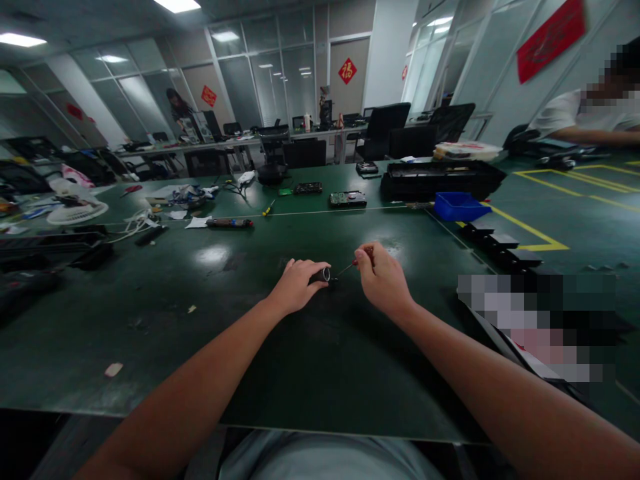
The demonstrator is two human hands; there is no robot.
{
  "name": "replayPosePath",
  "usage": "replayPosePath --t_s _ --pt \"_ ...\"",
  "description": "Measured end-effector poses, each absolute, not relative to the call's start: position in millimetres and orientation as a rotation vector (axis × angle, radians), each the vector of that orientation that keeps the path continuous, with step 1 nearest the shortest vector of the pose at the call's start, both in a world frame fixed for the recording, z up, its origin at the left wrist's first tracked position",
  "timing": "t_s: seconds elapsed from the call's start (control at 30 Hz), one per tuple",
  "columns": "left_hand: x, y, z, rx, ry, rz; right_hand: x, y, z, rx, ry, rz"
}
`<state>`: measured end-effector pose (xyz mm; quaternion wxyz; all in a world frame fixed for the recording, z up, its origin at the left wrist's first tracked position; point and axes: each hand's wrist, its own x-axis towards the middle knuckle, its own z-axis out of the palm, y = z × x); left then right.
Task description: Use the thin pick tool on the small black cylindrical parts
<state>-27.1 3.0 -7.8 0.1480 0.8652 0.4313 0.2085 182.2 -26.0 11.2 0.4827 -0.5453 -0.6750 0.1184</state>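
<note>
My left hand (295, 285) is closed around a dark cylinder (321, 275) whose round, pale-rimmed end faces right. It is held low over the green table, and its far part is hidden in my fingers. In my right hand (384, 279) is a thin screwdriver (347, 269) with a reddish handle, mostly covered by the fingers. Its shaft slants down and left, with the tip close to the cylinder's open end. A small dark piece (335, 280) shows near that tip; I cannot tell whether they touch.
Hard drives (348, 199) and a yellow screwdriver (269, 208) lie farther back. A blue bin (460, 207), black blocks (503, 241) and a long black tray (443, 179) stand right. A brownish cylinder (230, 223) and cables (137, 223) lie left. A person (570, 117) sits at right.
</note>
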Motion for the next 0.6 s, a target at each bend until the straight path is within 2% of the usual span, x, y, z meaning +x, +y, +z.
replayPosePath --t_s 0.3,0.43,0.6 --pt "-24.2 6.1 -11.6 1.841 1.191 1.124 183.6 -27.4 13.8 -1.338 -1.612 0.286" --pt "-22.8 5.2 -9.5 1.662 1.238 1.095 184.4 -27.2 14.9 -1.339 -1.578 0.277" --pt "-17.4 -4.7 8.9 1.937 1.397 0.935 185.5 -28.4 16.1 -1.313 -1.536 0.259"
